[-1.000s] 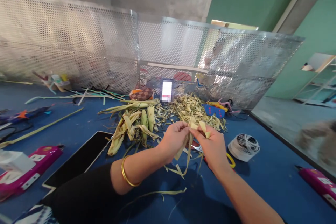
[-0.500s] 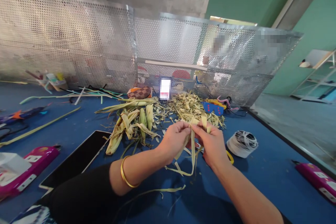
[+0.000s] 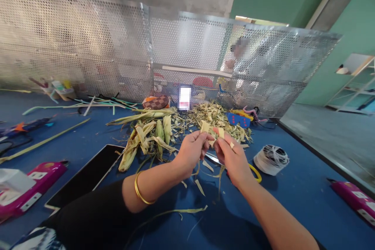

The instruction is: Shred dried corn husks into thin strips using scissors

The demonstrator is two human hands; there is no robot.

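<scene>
My left hand (image 3: 191, 150) is closed in a pinch on a pale corn husk strip (image 3: 205, 126), whose short end sticks up above the fingertips. Close by on the right, my right hand (image 3: 231, 156) is closed too, with another piece of pale husk (image 3: 221, 133) between its fingers. A narrow gap shows between the two hands. Below them, partly covered by my right hand, lie scissors (image 3: 214, 158) with a yellow handle loop showing. Thin husk scraps (image 3: 200, 187) are scattered on the blue table (image 3: 216, 224) under the hands.
Whole corn husks (image 3: 137, 140) lie left of my hands, and a heap of shredded husk (image 3: 213, 113) lies behind them. A white string spool (image 3: 271, 159) stands at right. Left are a dark tablet (image 3: 88, 175) and a magenta power strip (image 3: 38, 183). A perforated metal screen (image 3: 187, 43) runs along the back.
My hands have moved slightly apart. The long husk strip that hung between them no longer hangs there, and the scissor blade shows more plainly.
</scene>
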